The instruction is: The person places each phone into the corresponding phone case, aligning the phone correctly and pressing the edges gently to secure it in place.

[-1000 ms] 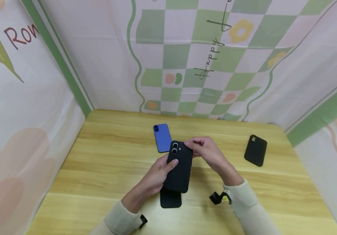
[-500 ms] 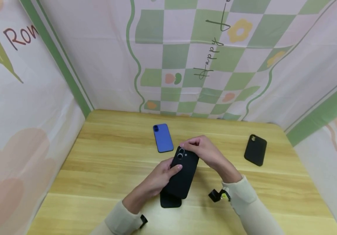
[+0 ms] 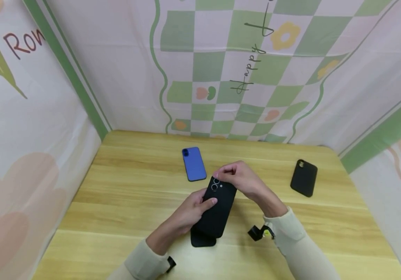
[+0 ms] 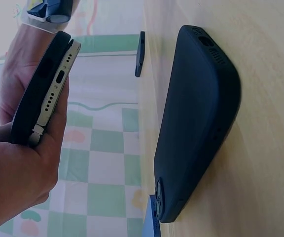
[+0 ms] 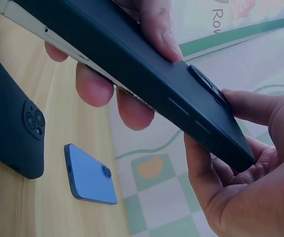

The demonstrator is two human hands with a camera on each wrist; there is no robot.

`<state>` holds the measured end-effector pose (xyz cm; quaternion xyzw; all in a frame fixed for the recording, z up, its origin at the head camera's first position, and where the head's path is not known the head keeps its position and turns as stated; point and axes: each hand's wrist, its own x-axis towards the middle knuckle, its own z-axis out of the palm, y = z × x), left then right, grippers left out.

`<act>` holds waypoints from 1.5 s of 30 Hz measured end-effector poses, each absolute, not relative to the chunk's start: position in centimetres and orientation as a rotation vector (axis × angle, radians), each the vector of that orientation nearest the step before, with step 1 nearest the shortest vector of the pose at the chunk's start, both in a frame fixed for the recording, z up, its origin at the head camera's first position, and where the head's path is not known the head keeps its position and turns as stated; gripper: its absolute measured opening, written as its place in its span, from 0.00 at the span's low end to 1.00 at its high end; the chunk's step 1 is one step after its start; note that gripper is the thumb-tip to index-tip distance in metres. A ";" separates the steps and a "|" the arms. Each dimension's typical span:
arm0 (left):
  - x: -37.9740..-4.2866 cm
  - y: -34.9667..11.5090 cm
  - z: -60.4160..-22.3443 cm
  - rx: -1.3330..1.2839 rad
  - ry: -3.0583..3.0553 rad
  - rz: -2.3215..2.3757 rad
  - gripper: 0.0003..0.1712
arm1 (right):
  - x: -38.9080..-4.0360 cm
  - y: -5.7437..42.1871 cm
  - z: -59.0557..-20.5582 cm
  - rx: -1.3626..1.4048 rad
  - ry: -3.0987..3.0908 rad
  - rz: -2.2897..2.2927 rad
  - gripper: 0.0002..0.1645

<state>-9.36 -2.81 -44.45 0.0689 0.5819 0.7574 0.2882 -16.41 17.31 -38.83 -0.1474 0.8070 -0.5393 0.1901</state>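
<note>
Above the table, a black phone case (image 3: 218,214) sits over a phone whose pale edge (image 4: 55,91) shows along one side. At its bottom end a narrow gap parts case and phone. My left hand (image 3: 190,212) grips it by the sides, thumb on the case's back and fingers underneath. My right hand (image 3: 245,179) pinches the camera end, with its thumb near the lens ring and fingers beneath the corner. Under the held phone lies a second black-cased phone or case (image 4: 196,113), back up, partly covered in the head view.
A blue phone (image 3: 194,166) lies back up beyond the hands. Another black phone case (image 3: 303,179) lies on the right of the wooden table (image 3: 134,194). Patterned fabric walls (image 3: 123,89) rise at the back and sides.
Over the last second the held phone and case have tilted, their camera end shifting right and slightly nearer. My right hand has moved over the camera end. The last half second shows barely any motion.
</note>
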 end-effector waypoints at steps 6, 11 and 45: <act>-9.3 -2.8 -44.5 0.177 1.539 2.037 0.20 | -16.2 17.1 -38.8 -0.402 2.339 -1.488 0.12; -9.3 -2.7 -44.4 0.176 1.539 2.061 0.19 | -16.1 17.0 -38.7 -0.369 2.350 -1.533 0.13; -10.8 -3.7 -43.7 0.130 1.850 2.040 0.22 | -14.0 17.5 -39.8 -0.225 2.323 -1.784 0.10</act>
